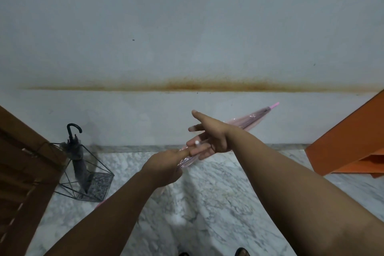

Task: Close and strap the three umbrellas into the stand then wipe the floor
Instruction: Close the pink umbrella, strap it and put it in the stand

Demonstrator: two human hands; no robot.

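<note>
A closed pink see-through umbrella (pixel 252 119) lies slanted across the middle of the view, its pink tip pointing up and right. My left hand (pixel 166 166) grips its folded canopy from below. My right hand (pixel 209 137) is at the canopy just above, fingers around the strap with a small white button, index finger and thumb sticking out. At the left a black wire stand (pixel 101 172) sits on the floor against the wall. A closed grey umbrella (pixel 80 164) with a black hooked handle stands in it. A pink bit shows below my left forearm; I cannot tell what it is.
A grey wall (pixel 187 37) with a rusty horizontal stain faces me. The floor (pixel 218 193) is white marbled stone. A brown slatted door or shutter (pixel 22 162) fills the left edge. An orange piece of furniture (pixel 351 141) juts in at the right. My shoes show at the bottom.
</note>
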